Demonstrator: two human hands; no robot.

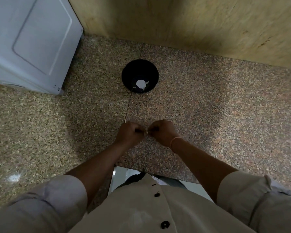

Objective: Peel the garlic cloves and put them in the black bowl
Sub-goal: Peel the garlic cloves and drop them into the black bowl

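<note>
Both your hands meet over the speckled counter [208,98], fingers curled, knuckles up. Your left hand [129,132] and right hand [163,132] each pinch one end of a small pale garlic clove [146,132]. Only a sliver of it shows between the fingertips, so I can't tell whether the skin is on or off. A thin pale strip [125,121] pokes out at the far side of the left hand. The black bowl [139,66] sits well beyond the grip, roughly straight ahead, apart from both hands. On the near side of its floor lies a white garlic piece [141,84]. The pink band [175,140] is on your right wrist, just behind the grip. The white appliance [32,39] is far ahead-left of the grip.
</note>
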